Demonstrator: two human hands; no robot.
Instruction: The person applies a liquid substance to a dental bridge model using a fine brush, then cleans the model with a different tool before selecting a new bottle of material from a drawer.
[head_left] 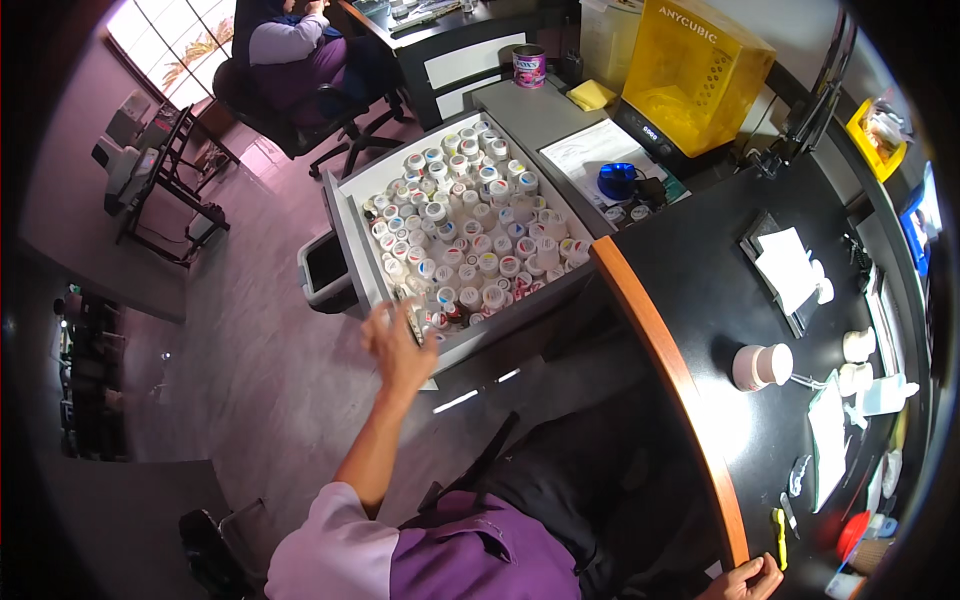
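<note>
My left hand (pixel 395 345) reaches to the front-left corner of an open grey drawer (pixel 362 252), fingers loosely curved and apart, slightly blurred, with nothing visible in them. The drawer is packed with white-capped jars and bottles (pixel 478 228), some with coloured labels. At lower right, my right hand (pixel 750 575) grips the wooden edge of the black desk (pixel 700 310), near a thin yellow tool (pixel 779 540). A pink-white cylindrical object (pixel 762 367) stands on that desk, beside a dark pad with white sheets (pixel 785 268).
Behind the drawer, a grey cabinet top holds a yellow-covered machine (pixel 690 75), a tin (pixel 528 66) and papers. A person (pixel 290 60) sits in an office chair at another desk. A bin (pixel 320 280) stands left of the drawer; a printer stand (pixel 165 170) is at upper left.
</note>
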